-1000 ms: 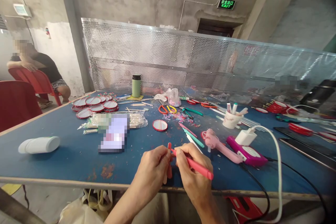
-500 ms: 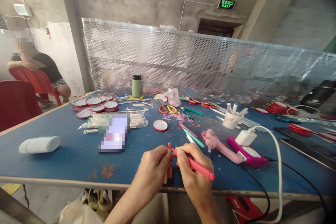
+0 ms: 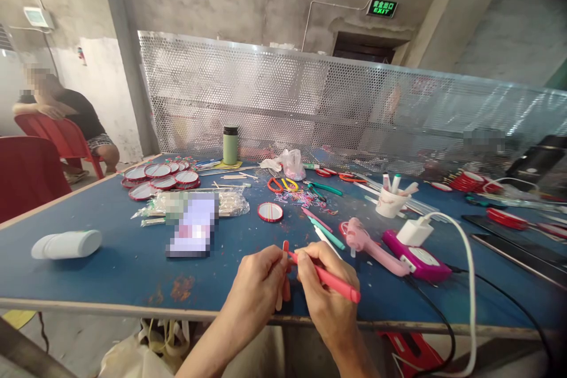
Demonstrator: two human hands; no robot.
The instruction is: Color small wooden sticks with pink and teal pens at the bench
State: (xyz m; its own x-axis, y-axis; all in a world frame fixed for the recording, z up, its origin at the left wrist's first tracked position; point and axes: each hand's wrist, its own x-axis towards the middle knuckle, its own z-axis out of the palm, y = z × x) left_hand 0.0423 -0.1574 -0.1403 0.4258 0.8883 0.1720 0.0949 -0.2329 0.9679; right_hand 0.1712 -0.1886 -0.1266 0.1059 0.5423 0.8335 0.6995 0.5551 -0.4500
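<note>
My left hand (image 3: 259, 289) is closed around a thin wooden stick (image 3: 284, 254) whose top end is coloured red. It stands upright near the front edge of the blue table (image 3: 115, 248). My right hand (image 3: 325, 289) grips a red marker pen (image 3: 336, 284), and its tip touches the red part of the stick. The two hands are close together, almost touching.
On the table lie a white tube (image 3: 66, 244), a bag of sticks (image 3: 195, 204), round red-rimmed mirrors (image 3: 159, 178), a green bottle (image 3: 230, 144), scissors (image 3: 281, 184), loose markers (image 3: 325, 230), a cup of pens (image 3: 392, 198), a pink tool (image 3: 372, 243) and a charger with cable (image 3: 416, 230). A person sits at far left (image 3: 62, 112).
The marker tip has shifted slightly against the stick. Both hands stay in the same place.
</note>
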